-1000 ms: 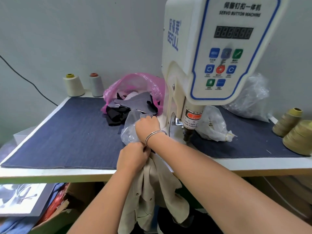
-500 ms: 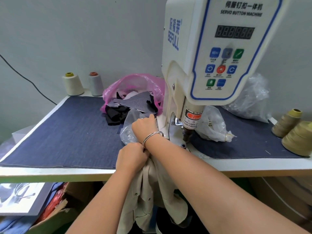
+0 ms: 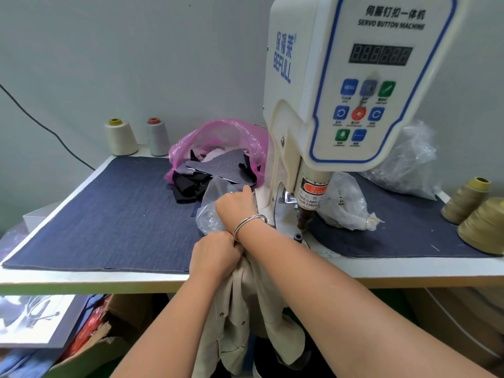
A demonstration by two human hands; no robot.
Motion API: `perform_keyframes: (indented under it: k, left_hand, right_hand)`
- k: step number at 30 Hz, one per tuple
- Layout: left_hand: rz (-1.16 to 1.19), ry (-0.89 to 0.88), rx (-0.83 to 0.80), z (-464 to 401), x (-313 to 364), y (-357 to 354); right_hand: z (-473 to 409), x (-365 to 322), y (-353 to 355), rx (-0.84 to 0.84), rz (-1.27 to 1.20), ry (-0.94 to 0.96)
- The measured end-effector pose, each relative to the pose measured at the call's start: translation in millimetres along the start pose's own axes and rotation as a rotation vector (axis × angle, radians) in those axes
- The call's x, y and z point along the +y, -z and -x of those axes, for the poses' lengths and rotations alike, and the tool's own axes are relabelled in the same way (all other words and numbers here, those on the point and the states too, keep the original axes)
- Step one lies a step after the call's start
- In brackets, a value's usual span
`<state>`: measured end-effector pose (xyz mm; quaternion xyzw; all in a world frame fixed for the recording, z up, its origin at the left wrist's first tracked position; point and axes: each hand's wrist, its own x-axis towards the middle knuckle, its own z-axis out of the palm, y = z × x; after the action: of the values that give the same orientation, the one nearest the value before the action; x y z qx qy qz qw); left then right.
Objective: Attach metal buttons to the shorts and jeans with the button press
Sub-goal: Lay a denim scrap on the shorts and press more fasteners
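Looks like the fetch-a-button step: right hand is reaching into the clear bag mid-frame, fingers hidden, can't tell if they've got one. Left hand clenches the beige shorts at the surface edge. Next, seat it under the press. Pink bag holds fabric scraps.

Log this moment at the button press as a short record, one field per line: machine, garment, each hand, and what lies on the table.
machine: cream servo button machine, display unlit
garment: beige cloth garment hanging off the table's front edge
left hand: left hand grips the garment's top at the edge
right hand: right hand, metal bangle on the wrist, reaches into a clear plastic bag; fingers hidden
table: white table with a dark blue denim mat
other: pink plastic bag of fabric scraps; cream thread cone
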<state>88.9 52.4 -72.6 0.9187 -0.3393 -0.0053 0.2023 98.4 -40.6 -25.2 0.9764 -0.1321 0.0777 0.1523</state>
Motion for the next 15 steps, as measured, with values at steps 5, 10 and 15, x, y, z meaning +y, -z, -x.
perform_keyframes:
  k: [5,10,15]
  left_hand:
    - [-0.024,-0.016,0.010,-0.7,-0.1,-1.0]
    - [-0.052,-0.043,0.010,-1.7,-0.5,-2.0]
    - [-0.031,-0.065,0.022,-1.4,-1.0,-1.9]
  right_hand:
    - [1.7,-0.3,-1.7,-0.001,0.014,-0.001]
    - [0.0,1.9,-2.0,-0.002,-0.034,-0.021]
    - [3.6,4.9,-8.1,0.064,-0.134,-0.066]
